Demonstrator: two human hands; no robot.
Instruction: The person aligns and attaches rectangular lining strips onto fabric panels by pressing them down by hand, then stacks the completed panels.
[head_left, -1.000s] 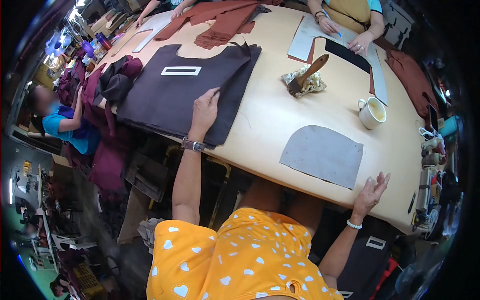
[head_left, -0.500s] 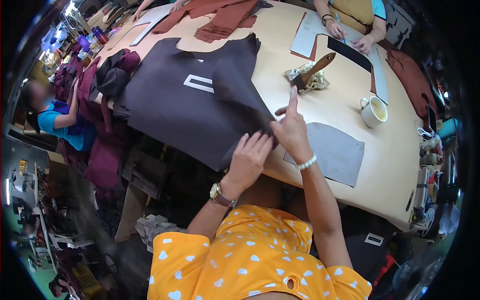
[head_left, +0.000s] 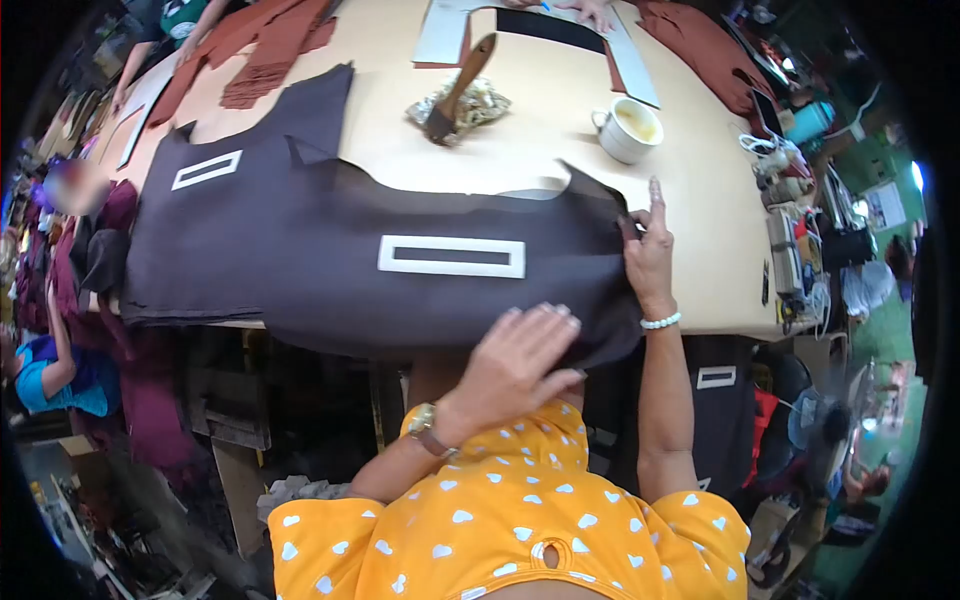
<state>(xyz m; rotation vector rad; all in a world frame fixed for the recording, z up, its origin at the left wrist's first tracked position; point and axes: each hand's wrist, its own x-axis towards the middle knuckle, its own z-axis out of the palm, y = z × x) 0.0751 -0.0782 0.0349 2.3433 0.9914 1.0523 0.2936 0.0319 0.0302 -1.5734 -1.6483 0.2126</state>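
A dark brown fabric panel (head_left: 330, 240) with a white rectangular frame on it is stretched across the near part of the table. My right hand (head_left: 650, 255) pinches its right end between thumb and curled fingers, the index finger pointing up. Flat on the panel's near right part lies my left hand (head_left: 520, 360), fingers stretched out. To the left, a stack of similar dark panels (head_left: 190, 250) shows another white frame on top. Whatever lies beneath the stretched panel is hidden.
Beyond the panel, a wooden-handled brush (head_left: 466, 80) rests on a crumpled wrapper (head_left: 485, 105). A white cup (head_left: 630, 132) with pale contents stands right of it. Reddish-brown fabric pieces (head_left: 265, 60) lie at the back. Other people's hands work at the far edge; cables and tools line the right.
My right hand has carried the dark panel's end rightward, and the panel now spreads over the grey shaped piece. My left hand has flattened onto it. The view has turned right.
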